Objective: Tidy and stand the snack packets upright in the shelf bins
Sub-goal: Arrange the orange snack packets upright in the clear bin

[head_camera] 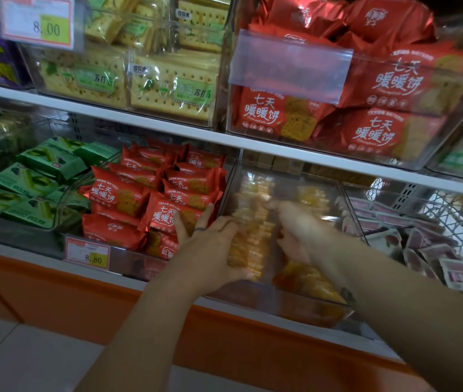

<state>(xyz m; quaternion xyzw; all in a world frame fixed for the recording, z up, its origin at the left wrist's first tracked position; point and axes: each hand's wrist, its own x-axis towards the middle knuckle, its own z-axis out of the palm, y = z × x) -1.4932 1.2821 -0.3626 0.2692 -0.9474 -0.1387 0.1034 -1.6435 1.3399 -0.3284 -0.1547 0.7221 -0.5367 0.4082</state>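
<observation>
A clear plastic bin on the lower shelf holds rows of small yellow-orange snack packets standing on edge. My left hand is spread against the bin's left wall, thumb curled round the near end of a packet row. My right hand reaches inside the bin, blurred, fingers resting on the packets right of that row. Whether either hand truly grips a packet is unclear.
Left of the bin lie red biscuit packets in a bin with a price tag, then green packets. A bin of pale pink-labelled sachets sits to the right. The upper shelf overhangs with more bins.
</observation>
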